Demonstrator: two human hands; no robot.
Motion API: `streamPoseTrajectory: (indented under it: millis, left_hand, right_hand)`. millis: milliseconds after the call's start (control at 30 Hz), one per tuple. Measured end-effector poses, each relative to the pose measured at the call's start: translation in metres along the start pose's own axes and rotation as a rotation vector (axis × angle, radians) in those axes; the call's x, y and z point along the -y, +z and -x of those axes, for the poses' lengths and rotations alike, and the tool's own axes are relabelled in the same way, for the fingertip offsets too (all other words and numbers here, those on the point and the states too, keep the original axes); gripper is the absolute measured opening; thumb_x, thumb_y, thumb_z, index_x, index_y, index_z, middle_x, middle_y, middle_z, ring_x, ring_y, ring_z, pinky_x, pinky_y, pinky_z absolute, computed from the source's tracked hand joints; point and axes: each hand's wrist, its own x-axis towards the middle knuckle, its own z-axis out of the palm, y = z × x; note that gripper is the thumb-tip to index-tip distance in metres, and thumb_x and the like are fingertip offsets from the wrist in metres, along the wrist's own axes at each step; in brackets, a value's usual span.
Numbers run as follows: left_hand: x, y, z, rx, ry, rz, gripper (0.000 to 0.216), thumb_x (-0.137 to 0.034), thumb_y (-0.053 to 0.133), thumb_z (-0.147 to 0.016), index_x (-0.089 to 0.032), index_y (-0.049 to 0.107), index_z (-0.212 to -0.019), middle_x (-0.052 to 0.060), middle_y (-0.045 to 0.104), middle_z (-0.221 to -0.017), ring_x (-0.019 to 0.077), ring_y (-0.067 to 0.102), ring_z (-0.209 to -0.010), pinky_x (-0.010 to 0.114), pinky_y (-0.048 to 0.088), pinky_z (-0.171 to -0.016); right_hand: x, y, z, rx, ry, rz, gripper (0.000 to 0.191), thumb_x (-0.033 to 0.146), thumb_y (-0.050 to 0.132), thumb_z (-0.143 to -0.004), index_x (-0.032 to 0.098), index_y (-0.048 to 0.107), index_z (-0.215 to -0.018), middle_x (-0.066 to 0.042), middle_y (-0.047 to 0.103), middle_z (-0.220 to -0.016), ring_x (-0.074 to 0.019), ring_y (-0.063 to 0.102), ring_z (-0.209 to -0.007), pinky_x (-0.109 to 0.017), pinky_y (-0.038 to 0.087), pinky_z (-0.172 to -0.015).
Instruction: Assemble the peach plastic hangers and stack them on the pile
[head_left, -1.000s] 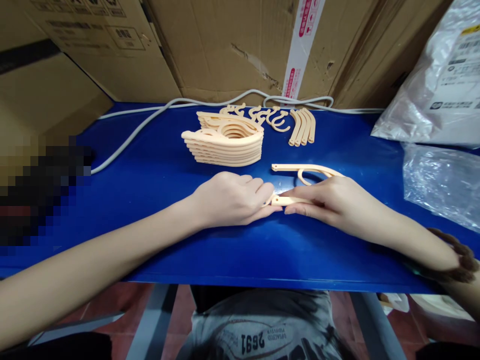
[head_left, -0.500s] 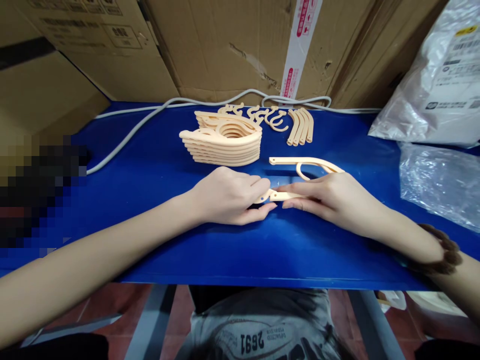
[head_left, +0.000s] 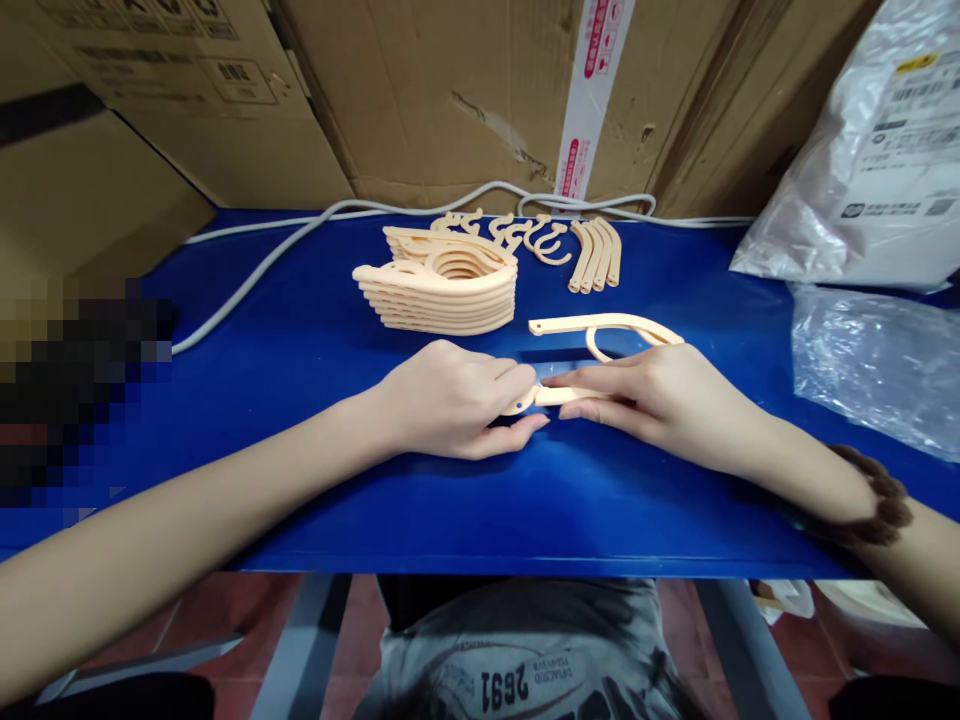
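Observation:
In front of me, my left hand [head_left: 454, 400] pinches a small cream plastic hanger piece [head_left: 517, 405] with a round hole, mostly covered by the fingers. My right hand [head_left: 660, 395] grips a cream hanger arm [head_left: 553, 397] between thumb and fingers. The two parts meet end to end between my hands; whether they are locked cannot be seen. Just behind my right hand lies another hanger arm with a curved loop [head_left: 570, 324], partly hidden by that hand. Beyond my left hand stands a neat stack of similar looped hanger arms [head_left: 442, 318].
Several small hanger hooks [head_left: 551, 245] and several short curved bars [head_left: 596, 255] lie at the back of the blue table [head_left: 360, 510]. A white cable [head_left: 285, 262] runs behind them, along cardboard boxes [head_left: 420, 100]. Clear plastic packaging [head_left: 874, 360] and a labelled bag [head_left: 862, 190] sit right.
The small piece in my left hand has tilted slightly against the end of the hanger arm. Both hands keep their grips. The whole view has shifted a little.

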Motion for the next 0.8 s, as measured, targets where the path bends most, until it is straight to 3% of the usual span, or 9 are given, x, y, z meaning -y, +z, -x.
streamPoseTrajectory:
  millis: [233, 500, 633, 800]
  left_hand:
    - [-0.004, -0.009, -0.002, 0.031, 0.036, 0.085, 0.039, -0.035, 0.041, -0.108, -0.02, 0.05, -0.074, -0.004, 0.058, -0.058, 0.0106, 0.054, -0.048, 0.029, 0.025, -0.048]
    - [-0.009, -0.016, -0.004, 0.078, -0.165, 0.053, 0.038, -0.035, 0.041, -0.109, -0.02, 0.052, -0.076, -0.003, 0.059, -0.058, 0.0124, 0.054, -0.049, 0.027, 0.024, -0.048]
    - [-0.009, -0.019, -0.004, 0.067, -0.204, -0.002, 0.037, -0.035, 0.043, -0.108, -0.019, 0.054, -0.077, -0.002, 0.061, -0.059, 0.013, 0.055, -0.049, 0.027, 0.023, -0.048]
    - [-0.01, -0.017, -0.003, 0.068, -0.223, -0.008, 0.035, -0.036, 0.045, -0.107, -0.019, 0.058, -0.08, -0.002, 0.065, -0.061, 0.0132, 0.058, -0.05, 0.028, 0.022, -0.047]
  right_hand:
    - [-0.002, -0.005, 0.005, -0.074, -0.135, 0.008, 0.032, 0.042, 0.053, -0.106, 0.022, 0.076, -0.118, -0.004, 0.081, -0.092, -0.0149, 0.071, -0.072, -0.026, 0.045, -0.066]
    - [-0.001, -0.01, 0.004, -0.208, -0.085, 0.157, 0.035, 0.044, 0.052, -0.105, 0.019, 0.076, -0.112, -0.009, 0.079, -0.093, -0.0223, 0.068, -0.081, -0.035, 0.051, -0.073]
    - [0.001, -0.012, 0.004, -0.285, -0.002, 0.143, 0.037, 0.046, 0.049, -0.105, 0.024, 0.073, -0.123, -0.008, 0.077, -0.097, -0.0253, 0.066, -0.088, -0.042, 0.051, -0.082]
    - [0.005, -0.021, 0.004, -0.43, 0.174, 0.225, 0.028, 0.041, 0.053, -0.103, 0.027, 0.072, -0.118, -0.011, 0.072, -0.11, -0.0298, 0.064, -0.097, -0.047, 0.049, -0.088]
